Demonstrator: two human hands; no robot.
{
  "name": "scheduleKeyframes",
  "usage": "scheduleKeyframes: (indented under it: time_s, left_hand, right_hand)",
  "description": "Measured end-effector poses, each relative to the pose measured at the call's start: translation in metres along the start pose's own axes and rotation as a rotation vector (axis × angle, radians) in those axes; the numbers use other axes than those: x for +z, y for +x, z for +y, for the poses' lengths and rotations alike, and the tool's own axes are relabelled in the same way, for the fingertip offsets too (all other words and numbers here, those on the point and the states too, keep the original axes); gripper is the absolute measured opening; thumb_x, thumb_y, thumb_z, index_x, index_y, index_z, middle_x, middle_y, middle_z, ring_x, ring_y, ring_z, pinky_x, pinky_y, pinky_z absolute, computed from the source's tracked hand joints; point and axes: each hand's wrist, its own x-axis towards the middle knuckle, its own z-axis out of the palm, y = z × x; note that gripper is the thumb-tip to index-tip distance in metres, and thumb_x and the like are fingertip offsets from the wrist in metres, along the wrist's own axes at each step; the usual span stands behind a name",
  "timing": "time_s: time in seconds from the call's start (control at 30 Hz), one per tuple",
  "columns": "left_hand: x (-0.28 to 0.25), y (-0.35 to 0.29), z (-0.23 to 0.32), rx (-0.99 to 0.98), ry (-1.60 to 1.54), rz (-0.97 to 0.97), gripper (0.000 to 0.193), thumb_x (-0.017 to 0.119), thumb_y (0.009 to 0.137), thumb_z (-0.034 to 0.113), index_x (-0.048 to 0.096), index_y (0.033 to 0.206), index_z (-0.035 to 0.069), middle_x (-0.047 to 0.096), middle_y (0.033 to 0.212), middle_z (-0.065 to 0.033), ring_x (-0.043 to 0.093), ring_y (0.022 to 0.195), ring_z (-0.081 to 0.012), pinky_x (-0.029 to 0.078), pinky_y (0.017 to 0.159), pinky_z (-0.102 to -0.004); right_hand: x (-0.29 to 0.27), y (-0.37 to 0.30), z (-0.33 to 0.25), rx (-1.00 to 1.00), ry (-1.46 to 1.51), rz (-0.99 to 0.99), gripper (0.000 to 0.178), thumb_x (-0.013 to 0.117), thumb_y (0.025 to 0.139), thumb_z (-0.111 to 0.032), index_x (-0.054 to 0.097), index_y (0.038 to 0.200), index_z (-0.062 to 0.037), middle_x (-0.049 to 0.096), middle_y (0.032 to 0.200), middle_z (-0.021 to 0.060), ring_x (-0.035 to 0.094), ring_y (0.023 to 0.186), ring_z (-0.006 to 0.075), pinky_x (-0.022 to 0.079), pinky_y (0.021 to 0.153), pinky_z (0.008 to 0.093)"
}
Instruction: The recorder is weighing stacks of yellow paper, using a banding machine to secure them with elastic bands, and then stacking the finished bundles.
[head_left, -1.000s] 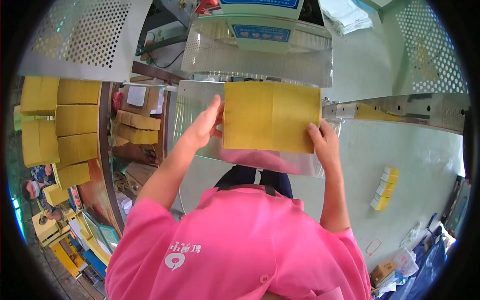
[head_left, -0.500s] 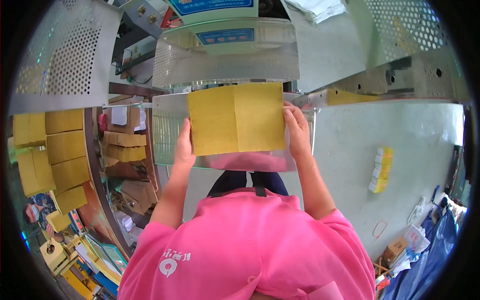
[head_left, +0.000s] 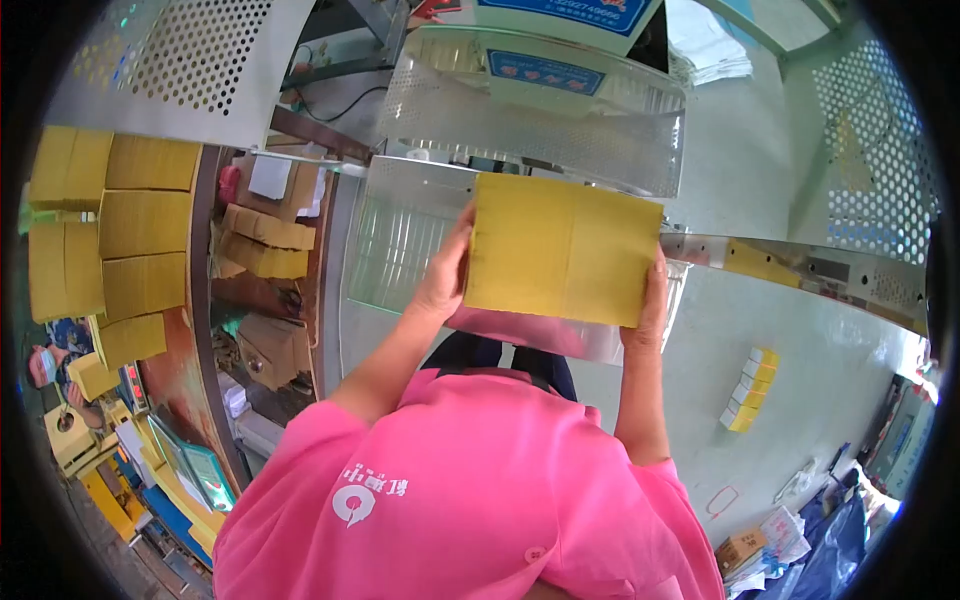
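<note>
— How many sheets are held?
— One yellow cardboard sheet (head_left: 562, 250), between both hands: left hand (head_left: 446, 278) grips its left edge, right hand (head_left: 650, 305) its right edge.
— Anything nearby?
— Six yellow stacks (head_left: 112, 235) far left of the left hand.

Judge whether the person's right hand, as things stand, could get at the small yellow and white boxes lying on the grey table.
Probably not at once: the right hand grips the flat yellow cardboard sheet with the left hand. The small boxes lie apart, unobstructed on the grey table.
</note>
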Motion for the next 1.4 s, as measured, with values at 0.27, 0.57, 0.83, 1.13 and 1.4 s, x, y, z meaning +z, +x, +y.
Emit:
scheduleKeyframes:
  time_s: [0.27,0.57,0.83,1.13,1.4]
  left_hand:
    - [-0.009,0.000,0.004,0.014,0.056,0.006,0.055,0.045,0.100,0.018,0.026,0.150,0.005,0.042,0.145,-0.0081,0.042,0.131,-0.0152,0.034,0.107,-0.0272]
    - [-0.017,-0.010,0.024,0.124,0.257,-0.055,0.066,0.051,0.087,0.007,0.028,0.148,0.003,0.037,0.149,-0.0130,0.035,0.138,-0.0227,0.027,0.114,-0.0361]
    - [-0.022,-0.011,0.032,0.087,0.299,-0.182,0.078,0.047,0.078,0.003,0.021,0.151,0.004,0.032,0.152,-0.0127,0.029,0.141,-0.0230,0.024,0.116,-0.0358]
    - [-0.025,-0.014,0.038,-0.057,-0.043,-0.097,0.071,0.043,0.080,0.007,0.027,0.149,0.001,0.041,0.146,-0.0117,0.041,0.133,-0.0210,0.029,0.112,-0.0322]
    - [-0.003,-0.014,0.015,0.161,0.504,-0.044,0.058,0.045,0.095,0.012,0.027,0.148,-0.003,0.037,0.150,-0.0139,0.036,0.137,-0.0212,0.027,0.112,-0.0305]
  right_hand:
    - [0.009,-0.001,0.000,0.012,-0.004,-0.019,0.055,0.045,0.098,-0.040,0.042,0.142,-0.0066,0.049,0.138,0.0069,0.047,0.126,0.0207,0.039,0.104,0.0349]
    - [0.006,-0.003,0.000,0.071,-0.022,0.015,0.062,0.048,0.096,-0.044,0.039,0.144,-0.0061,0.044,0.143,0.0101,0.043,0.130,0.0240,0.036,0.107,0.0377]
    - [0.002,-0.002,0.000,0.100,-0.013,0.023,0.058,0.049,0.096,-0.043,0.042,0.141,-0.0074,0.047,0.139,0.0079,0.046,0.126,0.0223,0.038,0.105,0.0368]
    - [-0.012,0.001,0.008,0.105,-0.001,0.037,0.056,0.048,0.097,-0.043,0.044,0.140,-0.0063,0.048,0.137,0.0079,0.046,0.125,0.0217,0.039,0.104,0.0365]
    - [-0.002,-0.001,0.002,0.123,-0.009,0.055,0.059,0.048,0.097,-0.042,0.040,0.143,-0.0060,0.045,0.140,0.0089,0.045,0.127,0.0220,0.037,0.105,0.0357]
